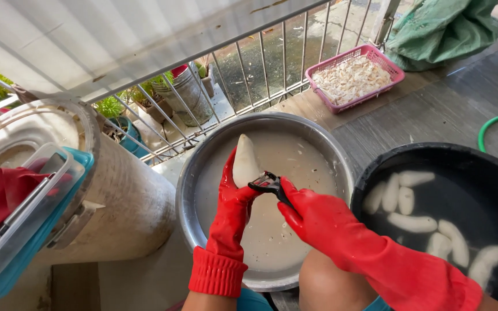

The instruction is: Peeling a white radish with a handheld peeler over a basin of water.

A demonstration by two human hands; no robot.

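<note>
While both hands wear red rubber gloves, the left hand (233,193) grips a pale peeled root (245,161) from below and from its left side, fingers clenched round the lower half so that only the upper part shows above the glove. The root stands nearly upright in the picture, its long axis running from the gloved palm up and slightly left, with the rounded tip pointing away from the person toward the far rim of the metal basin (203,173). It is held above the basin's cloudy water, near the left of the basin's middle. The right hand (309,216) is closed on a black peeler (267,184), whose head touches the root's lower right flank, just beside the left thumb. The peeler's handle disappears into the right glove's grasp.

To the right, a black tub (376,167) of dark water holds several more peeled pale roots (413,222). Beyond the basin, a pink basket (384,60) holds pale peelings beside a metal railing (260,69). At left, a clear lidded box (27,222) rests on a large pale container (128,196).
</note>
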